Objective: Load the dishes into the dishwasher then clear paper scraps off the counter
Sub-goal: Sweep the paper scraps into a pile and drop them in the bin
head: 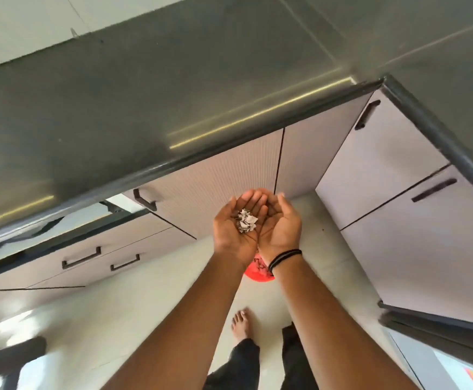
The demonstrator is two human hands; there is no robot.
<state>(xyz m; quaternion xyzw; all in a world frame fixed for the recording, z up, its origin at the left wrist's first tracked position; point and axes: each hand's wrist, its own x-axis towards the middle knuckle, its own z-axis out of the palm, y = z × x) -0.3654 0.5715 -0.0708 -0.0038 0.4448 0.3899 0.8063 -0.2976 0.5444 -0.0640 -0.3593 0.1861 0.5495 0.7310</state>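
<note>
The last step is in hand — the paper scraps (246,224) lie in the cupped left hand (236,223) and right hand (279,223), palms up and pressed side by side above the red bin (258,273) — so next they likely need tipping into it.

Cupped left hand (234,225) and right hand (279,223) (palms up), paper scraps (246,225) inside, above red bin (258,273)

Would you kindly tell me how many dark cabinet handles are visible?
5 handles: two at lower left, one centre-left, two at right. Others may be hidden.
</note>
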